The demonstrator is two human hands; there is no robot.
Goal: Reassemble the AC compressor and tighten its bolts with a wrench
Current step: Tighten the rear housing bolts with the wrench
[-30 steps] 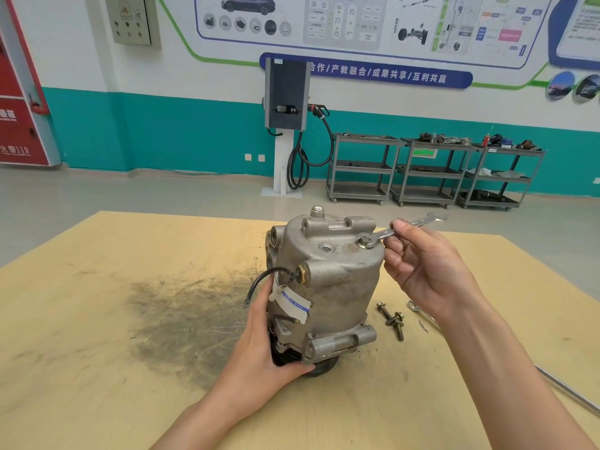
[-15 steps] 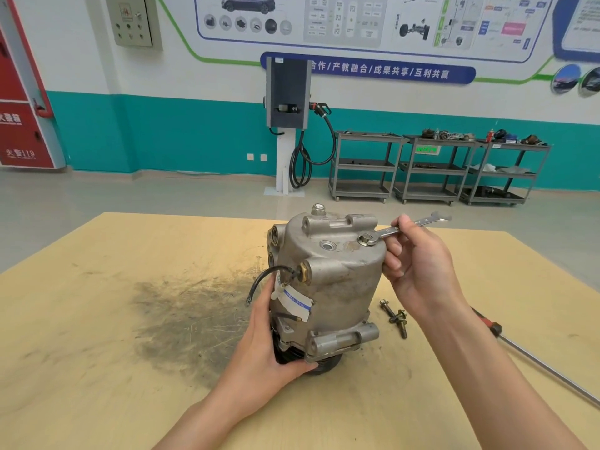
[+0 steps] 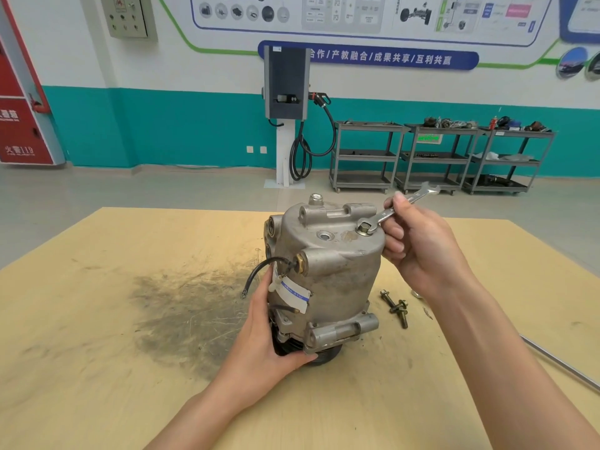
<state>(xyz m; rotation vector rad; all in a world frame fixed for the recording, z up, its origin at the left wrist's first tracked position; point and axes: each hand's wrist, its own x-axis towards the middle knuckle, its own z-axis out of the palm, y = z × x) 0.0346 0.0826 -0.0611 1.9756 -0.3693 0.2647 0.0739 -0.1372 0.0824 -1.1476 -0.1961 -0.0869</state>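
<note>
Lower centre of frame: left hand (image 3: 269, 332) wraps the lower side of the AC compressor (image 3: 328, 274), thumb hooked under the mounting lug, fingers hidden behind the body. Judged a brace, so the housing won't spin under wrench torque.

Compressor stands on end on its pulley, mid-frame, on the wooden table (image 3: 97, 319); this puts the end-cover bolts facing up.

Right of centre, two loose bolts (image 3: 395, 307) lie on the table just beside the base, likely kept within reach for the remaining holes. One open hole shows on the top face.

Above them, right hand (image 3: 418, 251) pinches the shank of the open-end wrench (image 3: 397, 209) between thumb and curled fingers; its head sits around the bolt (image 3: 365, 227) at the cover's right edge.

Lower right edge: a metal rod (image 3: 558, 362), unused.
</note>
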